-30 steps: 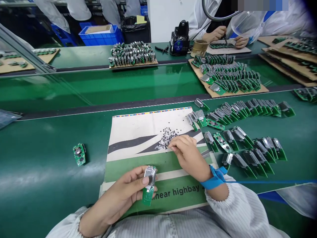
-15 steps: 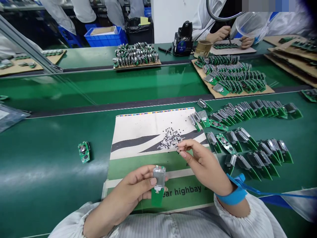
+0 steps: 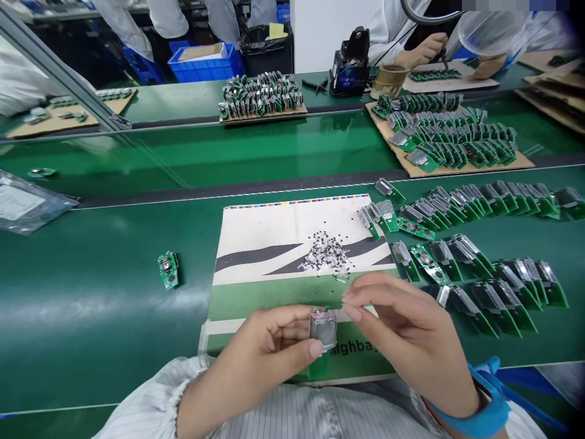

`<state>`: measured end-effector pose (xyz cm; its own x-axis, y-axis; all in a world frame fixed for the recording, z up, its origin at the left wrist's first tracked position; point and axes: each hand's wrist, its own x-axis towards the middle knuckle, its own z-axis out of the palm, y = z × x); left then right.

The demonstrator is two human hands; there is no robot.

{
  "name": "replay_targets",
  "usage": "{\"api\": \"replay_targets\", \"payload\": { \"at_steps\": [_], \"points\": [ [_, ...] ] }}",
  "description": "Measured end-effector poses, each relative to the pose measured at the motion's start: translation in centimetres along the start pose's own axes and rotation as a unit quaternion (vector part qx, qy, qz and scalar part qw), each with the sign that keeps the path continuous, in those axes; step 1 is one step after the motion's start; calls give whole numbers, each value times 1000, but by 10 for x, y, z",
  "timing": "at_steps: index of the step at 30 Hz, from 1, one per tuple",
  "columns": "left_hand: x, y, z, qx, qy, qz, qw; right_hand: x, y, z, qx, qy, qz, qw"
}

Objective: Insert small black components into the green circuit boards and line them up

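My left hand (image 3: pixel 269 347) grips a small green circuit board with a metal battery clip (image 3: pixel 322 332), held upright over a printed cardboard sheet (image 3: pixel 274 235). My right hand (image 3: pixel 402 329) hovers just right of the board, thumb and forefinger pinched at its top edge on something too small to make out. A pile of tiny black and silver parts (image 3: pixel 326 255) lies on the sheet just beyond both hands.
Rows of green boards with metal clips (image 3: pixel 479 268) lie on the green bench to the right. A lone board (image 3: pixel 168 270) lies to the left, a plastic bag (image 3: pixel 25 204) far left. Across the conveyor, another person's hands (image 3: pixel 429 49) work beside trays of boards (image 3: pixel 448 137).
My right hand left the pile of small parts and came back toward me to the top of the board. My left hand raised the board and shifted it right.
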<state>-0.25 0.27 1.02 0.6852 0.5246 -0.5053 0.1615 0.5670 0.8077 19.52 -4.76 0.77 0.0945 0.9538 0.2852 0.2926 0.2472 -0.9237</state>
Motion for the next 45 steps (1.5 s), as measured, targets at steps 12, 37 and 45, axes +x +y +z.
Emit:
{"api": "replay_targets", "payload": {
  "at_steps": [12,37,45],
  "points": [
    [-6,0,4,36,-25,74,996,-1,-11,6,-98,-1,-113,989],
    [-8,3,7,147,8,182,972,-23,-11,13,-175,16,-123,977],
    [-9,2,8,154,8,187,970,-25,-11,13,-179,22,-122,976]
  ]
}}
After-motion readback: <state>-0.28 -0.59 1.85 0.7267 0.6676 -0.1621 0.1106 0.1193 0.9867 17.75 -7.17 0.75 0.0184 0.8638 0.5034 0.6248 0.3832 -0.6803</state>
